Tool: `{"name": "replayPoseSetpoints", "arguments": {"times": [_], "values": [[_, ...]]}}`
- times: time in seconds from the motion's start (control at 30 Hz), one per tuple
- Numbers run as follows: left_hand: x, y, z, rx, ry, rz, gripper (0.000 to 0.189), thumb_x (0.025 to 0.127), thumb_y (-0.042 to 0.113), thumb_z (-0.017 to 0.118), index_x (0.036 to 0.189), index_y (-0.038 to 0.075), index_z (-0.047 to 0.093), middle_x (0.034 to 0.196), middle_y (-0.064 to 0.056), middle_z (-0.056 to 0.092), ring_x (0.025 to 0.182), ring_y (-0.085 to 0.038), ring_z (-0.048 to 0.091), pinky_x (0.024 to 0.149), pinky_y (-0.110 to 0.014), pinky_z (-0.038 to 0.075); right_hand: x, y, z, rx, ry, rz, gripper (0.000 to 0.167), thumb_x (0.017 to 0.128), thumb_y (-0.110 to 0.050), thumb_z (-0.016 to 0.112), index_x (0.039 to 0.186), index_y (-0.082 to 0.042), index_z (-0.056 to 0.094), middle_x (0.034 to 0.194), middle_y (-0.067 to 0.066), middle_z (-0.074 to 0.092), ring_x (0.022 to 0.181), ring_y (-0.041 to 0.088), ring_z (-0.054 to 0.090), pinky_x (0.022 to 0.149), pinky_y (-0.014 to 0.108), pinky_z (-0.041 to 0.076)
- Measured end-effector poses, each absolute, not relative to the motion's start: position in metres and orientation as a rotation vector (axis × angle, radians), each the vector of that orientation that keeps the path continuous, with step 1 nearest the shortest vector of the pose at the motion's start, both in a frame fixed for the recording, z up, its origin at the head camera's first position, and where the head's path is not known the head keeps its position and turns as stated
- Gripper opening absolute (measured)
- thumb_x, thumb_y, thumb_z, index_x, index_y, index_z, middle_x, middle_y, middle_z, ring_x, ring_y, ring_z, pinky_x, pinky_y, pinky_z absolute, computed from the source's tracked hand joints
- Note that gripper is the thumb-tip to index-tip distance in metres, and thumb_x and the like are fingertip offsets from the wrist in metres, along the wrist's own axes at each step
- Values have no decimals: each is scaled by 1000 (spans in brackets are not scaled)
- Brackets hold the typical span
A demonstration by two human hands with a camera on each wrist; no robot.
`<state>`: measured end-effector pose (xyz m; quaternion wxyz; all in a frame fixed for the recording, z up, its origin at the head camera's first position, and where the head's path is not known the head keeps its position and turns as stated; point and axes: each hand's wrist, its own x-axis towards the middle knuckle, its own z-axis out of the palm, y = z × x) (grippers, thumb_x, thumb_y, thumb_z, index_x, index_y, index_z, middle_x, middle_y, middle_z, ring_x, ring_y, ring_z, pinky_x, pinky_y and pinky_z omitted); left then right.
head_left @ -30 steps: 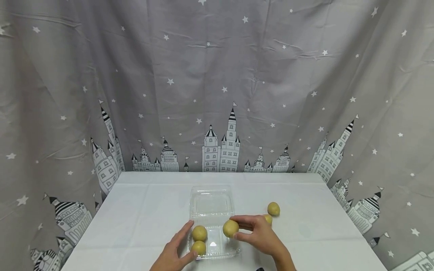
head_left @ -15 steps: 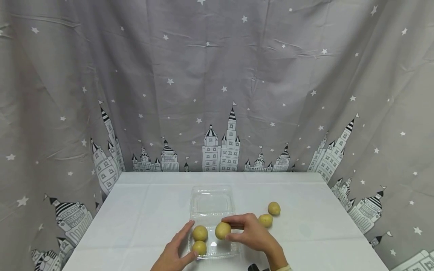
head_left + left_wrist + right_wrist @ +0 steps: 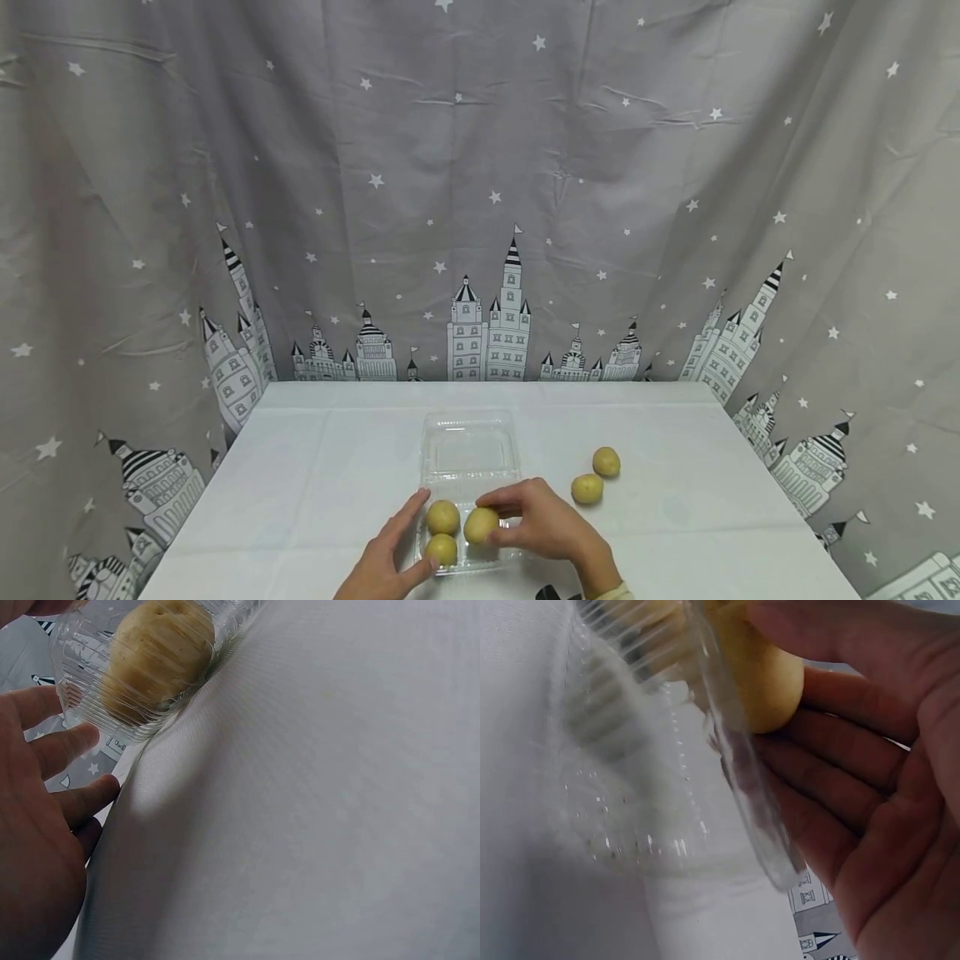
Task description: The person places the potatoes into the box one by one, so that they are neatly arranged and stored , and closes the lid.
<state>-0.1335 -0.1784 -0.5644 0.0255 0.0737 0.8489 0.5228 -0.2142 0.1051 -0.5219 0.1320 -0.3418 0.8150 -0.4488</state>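
Note:
A clear plastic clamshell container [image 3: 491,557] lies with its lid [image 3: 469,447] folded back on the white table. Two potatoes sit in its left half, a rear potato [image 3: 443,517] and a front potato [image 3: 441,549]. My right hand [image 3: 542,523] pinches a third potato [image 3: 481,526] between thumb and fingers, low in the container beside the other two. In the right wrist view the container's rim [image 3: 739,772] crosses in front of that potato [image 3: 772,682]. My left hand [image 3: 384,554] rests along the container's left side, its fingers loosely extended and thumb near the front potato.
Two more potatoes lie to the right of the container, one nearer potato [image 3: 587,489] and one farther potato [image 3: 606,462]. A grey curtain [image 3: 480,192] with stars and castles hangs behind the white-covered table [image 3: 322,467]. A small black object [image 3: 551,592] shows by the right wrist.
My right hand has carried its potato left and down, from over the container's right side to beside the two potatoes there. The left hand stays in place.

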Motion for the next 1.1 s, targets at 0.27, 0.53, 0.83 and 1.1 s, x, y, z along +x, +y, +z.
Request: {"name": "replayPoseSetpoints", "arguments": {"times": [0.27, 0.53, 0.83, 1.1], "values": [[-133, -177, -565, 175, 2619, 1604, 93, 91, 43, 85, 170, 20, 42, 176, -16, 40, 162, -54, 32, 126, -81, 27, -214, 95, -520, -1021, 2386, -1175, 42, 84, -17, 89, 126, -12, 82, 120, -12, 81, 108, -1, 75, 98, 21, 62], [-132, -177, -566, 197, 2643, 1619, 92, 91, 41, 86, 169, 19, 43, 175, -15, 42, 161, -53, 34, 127, -79, 29, -213, 88, -518, -1034, 2428, -1060, 40, 81, -14, 93, 120, -14, 84, 110, -15, 81, 99, -5, 73, 92, 19, 62], [-133, -176, -564, 199, 2637, 1614, 93, 91, 41, 85, 170, 18, 42, 175, -16, 41, 161, -54, 34, 127, -79, 28, -212, 82, -516, -977, 2429, -1022, 39, 79, -11, 96, 116, -13, 85, 107, -15, 82, 96, -6, 72, 92, 19, 62], [-133, -177, -563, 194, 2624, 1609, 93, 90, 39, 86, 170, 18, 42, 175, -16, 41, 161, -54, 33, 127, -79, 28, -212, 82, -514, -936, 2431, -1017, 37, 78, -16, 99, 113, -16, 86, 105, -14, 83, 95, -6, 73, 90, 20, 63]]}}
